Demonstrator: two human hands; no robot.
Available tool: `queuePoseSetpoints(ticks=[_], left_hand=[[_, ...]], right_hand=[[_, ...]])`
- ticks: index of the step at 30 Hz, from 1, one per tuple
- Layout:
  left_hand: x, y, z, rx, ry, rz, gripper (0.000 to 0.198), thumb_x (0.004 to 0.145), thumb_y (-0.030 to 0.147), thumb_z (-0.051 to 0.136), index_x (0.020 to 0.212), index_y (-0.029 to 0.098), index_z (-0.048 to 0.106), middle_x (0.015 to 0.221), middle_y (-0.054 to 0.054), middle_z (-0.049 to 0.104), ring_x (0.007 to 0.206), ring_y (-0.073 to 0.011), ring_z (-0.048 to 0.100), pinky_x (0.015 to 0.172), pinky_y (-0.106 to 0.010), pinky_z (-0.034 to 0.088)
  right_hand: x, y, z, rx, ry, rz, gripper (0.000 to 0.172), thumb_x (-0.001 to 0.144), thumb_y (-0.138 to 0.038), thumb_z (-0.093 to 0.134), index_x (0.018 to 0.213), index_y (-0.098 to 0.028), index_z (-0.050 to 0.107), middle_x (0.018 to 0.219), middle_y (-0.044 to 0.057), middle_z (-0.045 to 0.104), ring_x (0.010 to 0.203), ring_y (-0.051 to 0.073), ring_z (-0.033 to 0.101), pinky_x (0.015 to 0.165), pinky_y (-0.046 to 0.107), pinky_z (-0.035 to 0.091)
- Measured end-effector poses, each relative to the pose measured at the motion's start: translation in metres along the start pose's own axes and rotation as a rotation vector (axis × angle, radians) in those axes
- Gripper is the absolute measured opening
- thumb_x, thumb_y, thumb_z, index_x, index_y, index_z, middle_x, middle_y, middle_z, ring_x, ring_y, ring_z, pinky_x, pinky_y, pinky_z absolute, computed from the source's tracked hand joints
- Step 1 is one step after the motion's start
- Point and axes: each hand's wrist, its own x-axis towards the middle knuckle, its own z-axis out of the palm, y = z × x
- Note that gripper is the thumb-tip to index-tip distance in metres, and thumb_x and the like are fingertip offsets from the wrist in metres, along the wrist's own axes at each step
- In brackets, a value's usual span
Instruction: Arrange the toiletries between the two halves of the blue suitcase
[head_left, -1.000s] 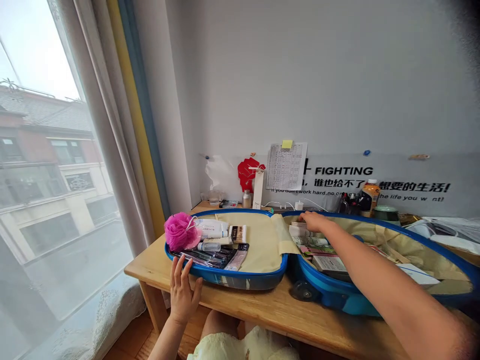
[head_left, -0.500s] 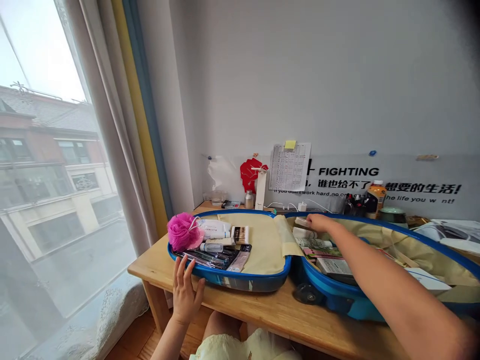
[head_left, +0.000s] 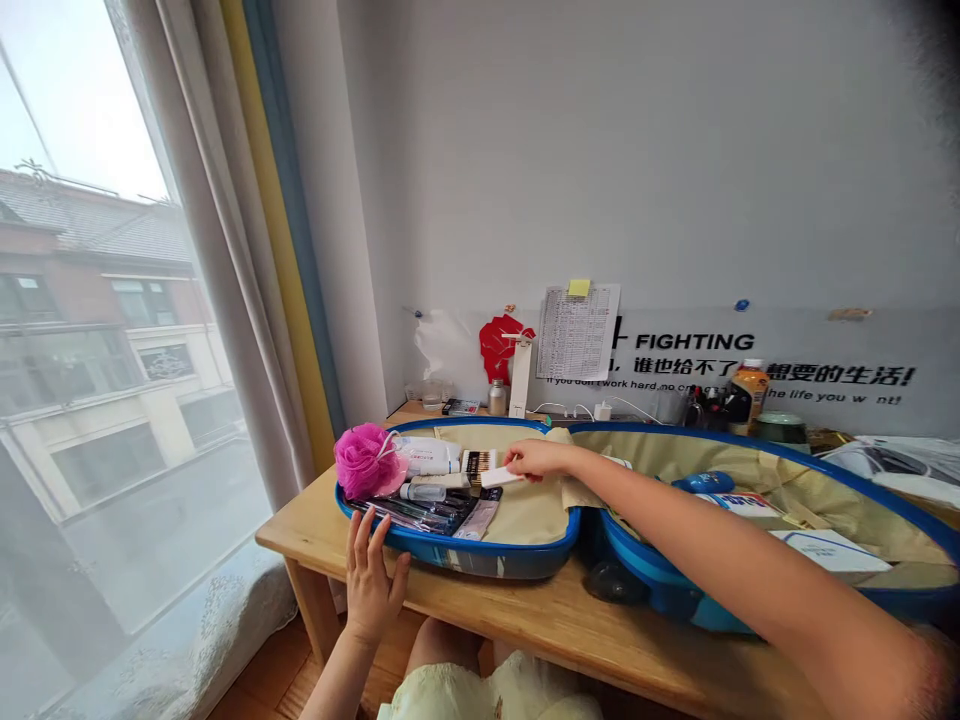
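Note:
A blue suitcase lies opened flat, its shallower left half (head_left: pixel 480 560) beside the deeper right half (head_left: pixel 652 590). Over the left half, my right hand (head_left: pixel 536 460) grips a small white box (head_left: pixel 501 478). Just left of that box is a clear pack of cotton swabs (head_left: pixel 477 464). A pink bath puff (head_left: pixel 365 462), a white tube (head_left: pixel 429 456), a small clear bottle (head_left: pixel 422 492) and dark pens (head_left: pixel 431 518) fill the left side. My left hand (head_left: pixel 373 575) rests with spread fingers at the front left rim.
The wooden table (head_left: pixel 517 625) carries the suitcase. In its right half lie a blue bottle (head_left: pixel 705 482) and a white box (head_left: pixel 832 552). An orange-labelled bottle (head_left: pixel 747 392), a lamp (head_left: pixel 520 380) and a charger (head_left: pixel 602 411) stand along the wall behind.
My right hand has moved left from the suitcase's right half to above the left half, carrying the small white box. My left hand has stayed at the rim.

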Motion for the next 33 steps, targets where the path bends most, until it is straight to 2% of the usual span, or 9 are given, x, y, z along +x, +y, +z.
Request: queuePoseSetpoints(ticks=[3,8,12,15,19,21,23,28,33], left_hand=[[0.001,0.001,0.0,0.001,0.01,-0.002,0.054,0.092,0.029,0.047,0.144,0.023,0.031,0.149,-0.014,0.034,0.145,-0.0317,0.02,0.114,-0.057,0.028],[0.001,0.002,0.0,-0.005,0.006,-0.015,0.053,0.092,0.03,0.047,0.143,0.024,0.032,0.148,-0.013,0.035,0.145,-0.0316,0.02,0.114,-0.056,0.028],[0.0,0.001,0.0,-0.011,0.0,-0.012,0.054,0.093,0.029,0.047,0.144,0.023,0.03,0.15,-0.013,0.033,0.145,-0.0313,0.019,0.114,-0.056,0.027],[0.001,0.001,0.0,-0.013,0.002,-0.005,0.054,0.093,0.029,0.047,0.144,0.023,0.03,0.15,-0.014,0.033,0.145,-0.0312,0.019,0.114,-0.056,0.027],[0.001,0.001,-0.001,-0.01,0.005,0.013,0.054,0.093,0.028,0.047,0.144,0.023,0.03,0.149,-0.014,0.033,0.146,-0.0308,0.018,0.114,-0.056,0.028],[0.001,0.001,-0.001,-0.01,0.006,0.014,0.055,0.092,0.027,0.047,0.144,0.023,0.03,0.149,-0.014,0.033,0.146,-0.0305,0.018,0.114,-0.056,0.027],[0.001,0.001,0.0,-0.013,0.008,0.009,0.055,0.092,0.027,0.048,0.144,0.024,0.03,0.149,-0.014,0.033,0.146,-0.0301,0.018,0.114,-0.055,0.027],[0.0,0.0,0.001,-0.011,0.009,0.002,0.055,0.092,0.027,0.048,0.144,0.023,0.03,0.149,-0.014,0.033,0.146,-0.0304,0.018,0.115,-0.056,0.026],[0.001,0.001,-0.001,-0.004,0.012,0.021,0.056,0.092,0.026,0.047,0.145,0.023,0.029,0.15,-0.014,0.031,0.146,-0.0301,0.018,0.115,-0.054,0.025]], right_hand=[[0.007,-0.011,0.015,-0.026,-0.084,0.03,0.031,0.091,-0.041,0.053,0.11,-0.017,0.06,0.109,0.005,0.062,0.092,0.015,0.061,0.08,0.033,0.054],[0.003,-0.012,0.026,-0.067,-0.093,0.043,0.032,0.091,-0.041,0.053,0.109,-0.016,0.06,0.106,0.005,0.063,0.089,0.014,0.061,0.078,0.033,0.054],[0.0,-0.011,0.024,-0.103,-0.018,0.02,0.029,0.091,-0.041,0.053,0.106,-0.017,0.061,0.103,0.004,0.063,0.087,0.013,0.061,0.076,0.031,0.054],[0.001,-0.006,0.003,-0.135,0.129,0.004,0.032,0.091,-0.041,0.053,0.111,-0.016,0.059,0.107,0.005,0.062,0.09,0.014,0.061,0.079,0.034,0.054],[-0.006,0.025,-0.051,-0.222,0.343,0.056,0.038,0.092,-0.042,0.052,0.12,-0.018,0.055,0.118,0.008,0.059,0.1,0.017,0.059,0.087,0.039,0.052],[-0.014,0.051,-0.073,-0.277,0.377,0.117,0.037,0.091,-0.041,0.052,0.12,-0.018,0.056,0.119,0.008,0.059,0.102,0.017,0.059,0.088,0.04,0.051],[-0.024,0.078,-0.083,-0.329,0.352,0.176,0.034,0.091,-0.04,0.053,0.116,-0.018,0.058,0.117,0.007,0.06,0.101,0.017,0.059,0.089,0.04,0.051],[-0.035,0.133,-0.064,-0.42,0.263,0.236,0.034,0.09,-0.038,0.056,0.116,-0.017,0.058,0.12,0.008,0.058,0.105,0.018,0.058,0.091,0.041,0.05],[-0.023,0.153,-0.047,-0.453,0.205,0.23,0.031,0.09,-0.038,0.056,0.112,-0.018,0.06,0.119,0.008,0.06,0.105,0.017,0.058,0.092,0.041,0.049]])
